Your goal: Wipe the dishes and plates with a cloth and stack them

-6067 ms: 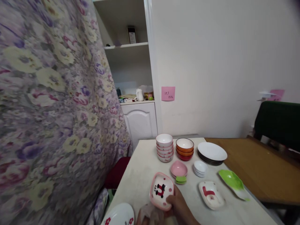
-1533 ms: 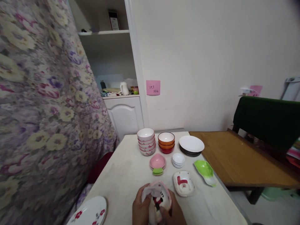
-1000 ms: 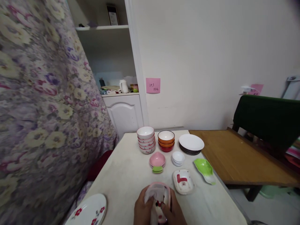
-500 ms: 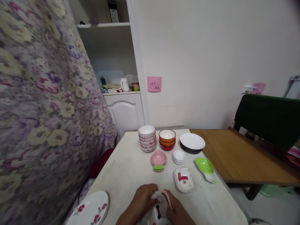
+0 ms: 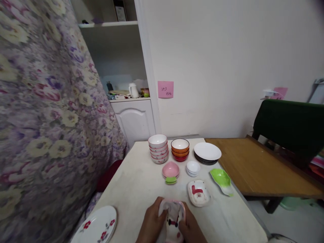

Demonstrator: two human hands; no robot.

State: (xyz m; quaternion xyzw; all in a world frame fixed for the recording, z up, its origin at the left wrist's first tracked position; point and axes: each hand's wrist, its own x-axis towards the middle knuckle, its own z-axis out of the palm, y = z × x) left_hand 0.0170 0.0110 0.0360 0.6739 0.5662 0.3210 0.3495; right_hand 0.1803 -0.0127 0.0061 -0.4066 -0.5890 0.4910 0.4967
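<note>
Two hands: the left hand [image 5: 152,223] and the right hand [image 5: 189,228] were both closed around one small pink-rimmed dish [image 5: 174,218], held low over the near edge of the pale table [image 5: 136,189].
Step in hand: wiping, by the look of it. The left fingers pressed what seemed to be a pale cloth [image 5: 164,210] into the dish, though the low view left that unsure.
Next move calls for: a steady right-hand grip while the cloth works round the rim, and care that the tilted dish does not slip.
Bowl stacks: two, a pink-and-white stack [image 5: 158,149] of about five and an orange-and-red stack [image 5: 180,149] of three.
Plates: one plate stack [image 5: 207,152], white over dark, and one flowered plate [image 5: 97,227] at near left.
Small dishes: one stack of white saucers [image 5: 193,168], one peach-shaped pink dish [image 5: 170,169], one red-marked white dish [image 5: 198,193] and one green leaf dish [image 5: 221,178].
</note>
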